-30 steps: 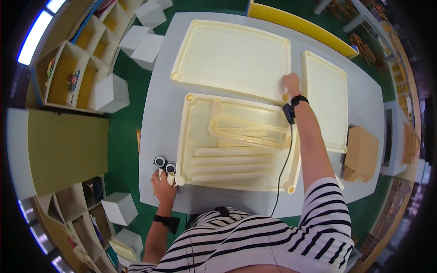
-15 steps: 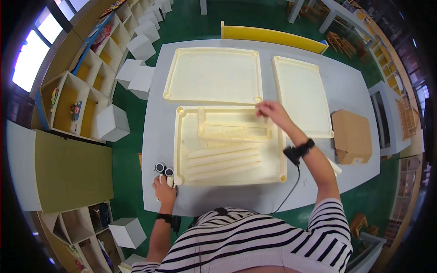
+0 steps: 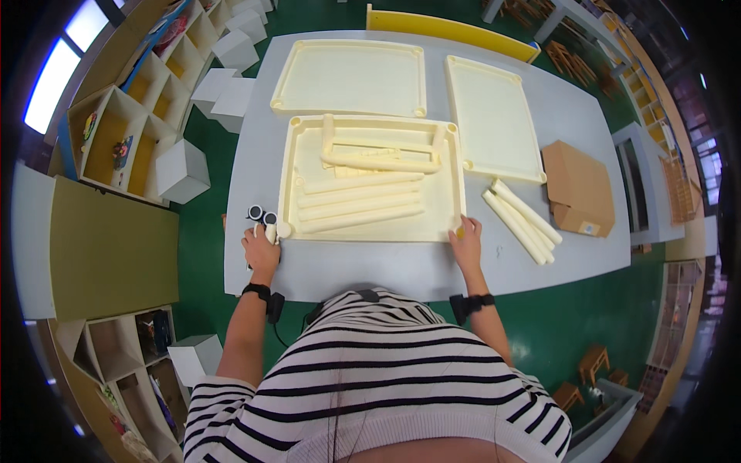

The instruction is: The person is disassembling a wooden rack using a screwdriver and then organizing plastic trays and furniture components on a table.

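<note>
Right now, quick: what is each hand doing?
Left hand: closed on the near left corner of the cream plastic tray, beside a small black-and-white gadget.
Right hand: resting on the tray's near right corner; grip cannot be told.

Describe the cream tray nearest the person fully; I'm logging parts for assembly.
The nearest cream tray is a roughly square, plastic-looking panel with a raised rim and rounded corner posts, lying flat on the grey table. Inside lie several cream tubes side by side, plus a frame-like piece towards the far edge. The left hand touches its near-left corner, the right hand its near-right corner.
</note>
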A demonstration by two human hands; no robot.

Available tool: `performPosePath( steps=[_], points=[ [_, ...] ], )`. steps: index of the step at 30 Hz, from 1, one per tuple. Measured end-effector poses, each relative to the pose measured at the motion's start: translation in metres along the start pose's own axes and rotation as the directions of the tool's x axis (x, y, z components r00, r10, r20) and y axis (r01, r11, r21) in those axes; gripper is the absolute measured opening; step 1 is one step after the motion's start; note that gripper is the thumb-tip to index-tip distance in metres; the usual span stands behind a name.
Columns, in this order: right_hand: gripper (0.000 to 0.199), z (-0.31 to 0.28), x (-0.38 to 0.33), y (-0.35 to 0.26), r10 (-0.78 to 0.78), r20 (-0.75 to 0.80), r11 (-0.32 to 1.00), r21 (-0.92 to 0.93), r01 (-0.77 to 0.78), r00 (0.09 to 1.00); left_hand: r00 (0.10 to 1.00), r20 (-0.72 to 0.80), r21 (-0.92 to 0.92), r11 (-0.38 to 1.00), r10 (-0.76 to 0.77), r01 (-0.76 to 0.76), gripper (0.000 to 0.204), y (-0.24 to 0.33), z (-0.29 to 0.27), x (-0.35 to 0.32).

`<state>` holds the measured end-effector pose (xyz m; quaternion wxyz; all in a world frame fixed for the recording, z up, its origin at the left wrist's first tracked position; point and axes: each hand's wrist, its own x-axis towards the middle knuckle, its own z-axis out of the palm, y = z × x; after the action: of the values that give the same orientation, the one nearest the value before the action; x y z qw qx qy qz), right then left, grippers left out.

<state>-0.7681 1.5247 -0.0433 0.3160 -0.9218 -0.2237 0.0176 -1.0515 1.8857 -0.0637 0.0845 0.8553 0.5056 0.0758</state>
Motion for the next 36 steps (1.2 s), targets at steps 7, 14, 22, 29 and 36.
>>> performPosePath(
  steps=[7, 14, 22, 29, 36],
  points=[
    [0.062, 0.005, 0.008, 0.006, 0.282, 0.123, 0.95, 0.099, -0.295, 0.951, 1.0, 0.0, 0.013, 1.0, -0.005, 0.005, 0.041, -0.002, 0.004, -0.002],
    [0.067, 0.009, -0.005, 0.017, 0.113, 0.056, 0.953, 0.278, -0.124, 0.992, 0.999, 0.047, -0.011, 1.0, 0.015, -0.014, 0.041, -0.005, 0.004, -0.001],
    [0.068, 0.016, -0.007, 0.016, 0.082, 0.041, 0.963, 0.255, -0.09, 0.996, 0.984, 0.159, -0.051, 0.994, -0.083, 0.093, 0.048, -0.019, 0.004, 0.003],
    [0.067, 0.021, 0.001, 0.017, 0.038, 0.028, 0.955, 0.293, -0.045, 0.999, 0.98, 0.163, -0.179, 0.974, -0.11, 0.14, 0.05, -0.022, -0.001, 0.002],
    [0.069, 0.018, 0.011, 0.012, 0.02, 0.084, 0.976, 0.215, -0.038, 0.996, 0.992, 0.081, -0.198, 0.975, -0.092, 0.106, 0.046, -0.017, 0.012, 0.009]
  ],
)
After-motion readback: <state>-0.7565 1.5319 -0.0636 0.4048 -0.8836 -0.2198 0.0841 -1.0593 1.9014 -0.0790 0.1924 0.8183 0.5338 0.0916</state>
